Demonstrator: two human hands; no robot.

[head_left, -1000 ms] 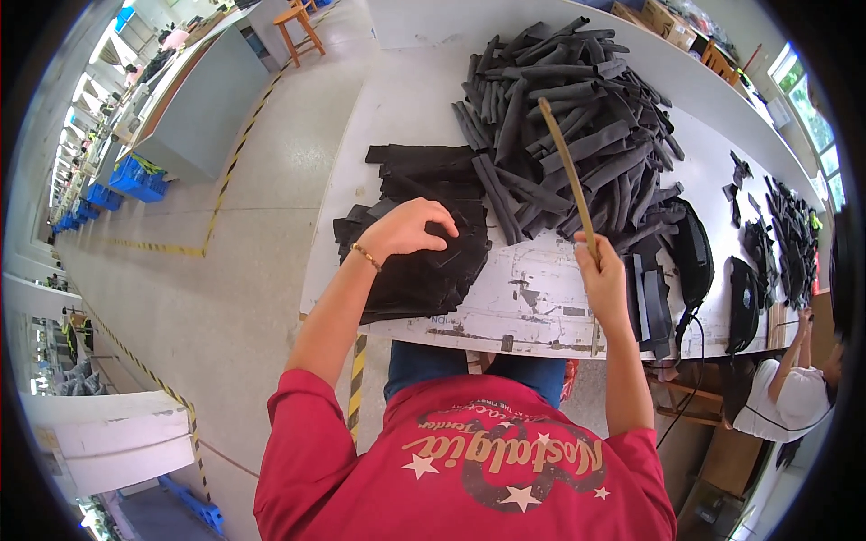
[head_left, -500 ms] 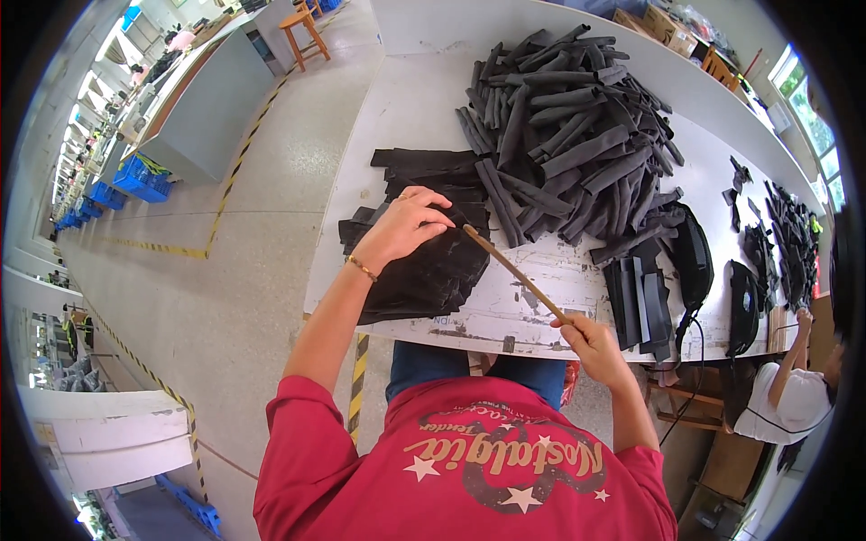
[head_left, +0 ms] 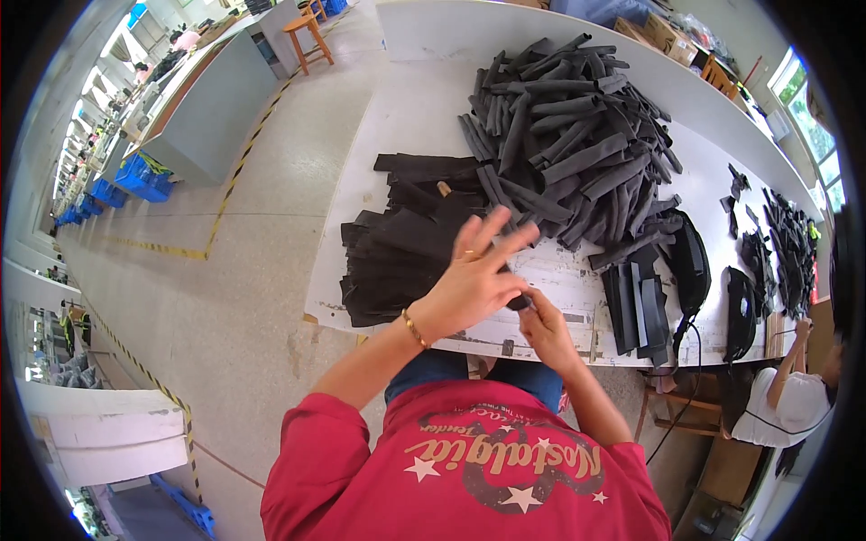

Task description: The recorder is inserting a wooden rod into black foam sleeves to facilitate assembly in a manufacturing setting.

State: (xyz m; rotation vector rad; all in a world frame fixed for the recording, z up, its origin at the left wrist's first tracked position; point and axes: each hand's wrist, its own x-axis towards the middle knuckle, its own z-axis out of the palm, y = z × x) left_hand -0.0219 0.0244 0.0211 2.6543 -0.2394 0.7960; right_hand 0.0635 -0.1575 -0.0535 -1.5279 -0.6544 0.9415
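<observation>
My right hand (head_left: 547,335) is closed at the near end of a thin wooden stick, next to a dark end of fabric. Only the tan tip (head_left: 443,188) of the stick shows, above the black strips; black fabric appears to cover most of its length. My left hand (head_left: 476,275), slightly blurred, crosses over the stick with its fingers spread and its thumb close to the right fingertips. Beneath and left of it lies a fanned stack of flat black fabric strips (head_left: 383,261). My left hand hides the middle of the stick.
A large heap of dark grey fabric tubes (head_left: 586,135) covers the table's far middle. Flat dark strips (head_left: 636,302) and black curved pieces (head_left: 693,261) lie at right. A raised white board (head_left: 541,27) edges the table's back. Another person (head_left: 785,401) sits at far right.
The stick was bare, its tip at the strips; now black fabric appears to cover it. My left hand moved right and nearer, its fingers spreading. My right hand moved slightly left.
</observation>
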